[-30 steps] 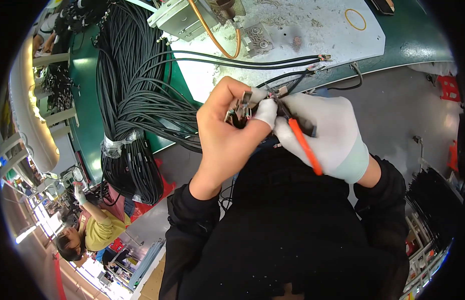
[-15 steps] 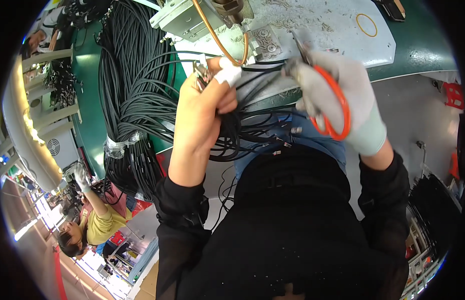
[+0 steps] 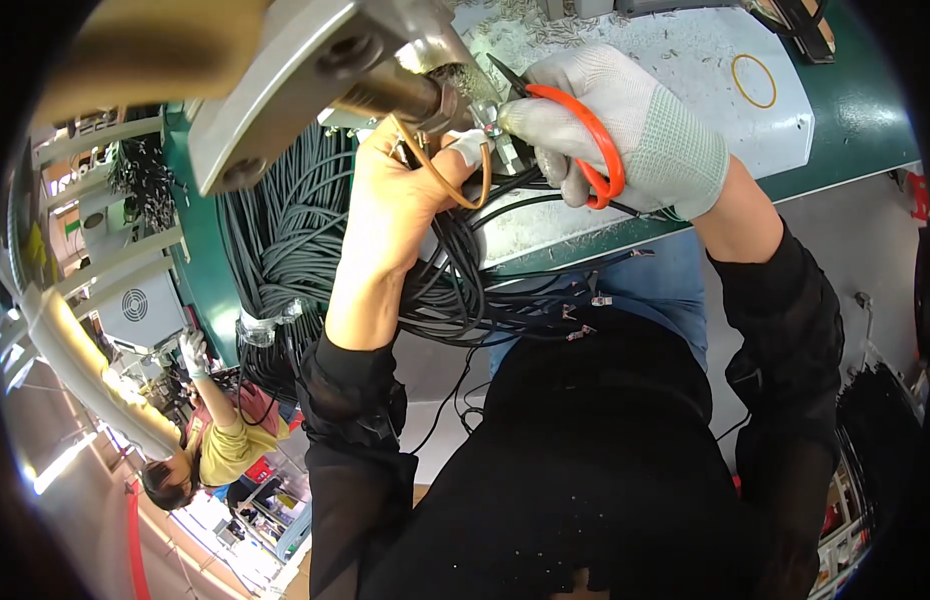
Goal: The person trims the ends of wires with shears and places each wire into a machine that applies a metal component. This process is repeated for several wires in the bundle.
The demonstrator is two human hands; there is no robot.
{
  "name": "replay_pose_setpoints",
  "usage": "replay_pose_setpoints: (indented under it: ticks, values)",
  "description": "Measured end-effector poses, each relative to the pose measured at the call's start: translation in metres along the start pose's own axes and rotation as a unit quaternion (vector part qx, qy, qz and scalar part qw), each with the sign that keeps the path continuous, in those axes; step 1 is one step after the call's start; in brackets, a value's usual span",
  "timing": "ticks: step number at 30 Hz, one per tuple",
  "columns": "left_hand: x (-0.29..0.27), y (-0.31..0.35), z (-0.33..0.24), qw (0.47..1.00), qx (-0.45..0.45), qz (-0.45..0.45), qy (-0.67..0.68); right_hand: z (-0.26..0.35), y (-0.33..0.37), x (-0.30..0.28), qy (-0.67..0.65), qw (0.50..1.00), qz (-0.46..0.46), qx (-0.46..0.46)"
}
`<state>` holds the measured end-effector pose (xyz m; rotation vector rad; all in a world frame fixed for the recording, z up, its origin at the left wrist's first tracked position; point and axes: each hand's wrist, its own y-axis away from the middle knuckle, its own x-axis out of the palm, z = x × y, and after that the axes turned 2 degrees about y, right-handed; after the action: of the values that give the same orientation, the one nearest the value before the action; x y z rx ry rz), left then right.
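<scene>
My left hand (image 3: 395, 200), bare with white wraps on its fingertips, is closed beside the metal head of a bench machine (image 3: 405, 95). Small shiny metal connectors peek out above its thumb; the fingers hide the rest. A tan hose (image 3: 463, 196) loops in front of that hand. My right hand (image 3: 605, 120), in a pale grey glove, carries scissors (image 3: 597, 135) by their orange handles, dark tips pointing up and left. Its thumb and fingertips meet at a small metal piece by the machine's block (image 3: 507, 155). Black cables (image 3: 530, 205) run beneath both hands.
A large bundle of black cables (image 3: 295, 220) lies left on the green bench (image 3: 870, 120). Metal scraps litter the white plate (image 3: 675, 70), where a yellow ring (image 3: 754, 81) lies. Connector-tipped cables (image 3: 580, 312) hang over my lap. A co-worker (image 3: 220, 440) is at far left.
The right hand with the scissors has moved left and up to the machine, close to the left hand. The view has shifted, so the machine's head now looms large at upper left.
</scene>
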<state>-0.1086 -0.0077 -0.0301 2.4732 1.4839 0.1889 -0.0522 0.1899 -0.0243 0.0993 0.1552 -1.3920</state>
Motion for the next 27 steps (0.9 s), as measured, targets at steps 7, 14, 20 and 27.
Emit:
replay_pose_setpoints:
  ticks: [7,14,20,27]
  values:
    - [0.008,0.006,-0.010,0.994,0.075,0.012,-0.082,0.001,-0.002,-0.001,-0.096,0.991,-0.003,0.096]
    - [0.017,0.014,-0.012,0.985,0.047,-0.038,-0.162,0.004,-0.002,0.002,-0.133,0.979,-0.018,0.150]
    - [0.012,0.016,-0.006,0.957,0.098,-0.039,-0.272,-0.008,-0.002,0.003,-0.106,0.990,0.002,0.093]
    - [0.026,0.016,-0.011,0.980,0.097,-0.063,-0.165,-0.002,-0.004,0.001,-0.112,0.985,0.006,0.132]
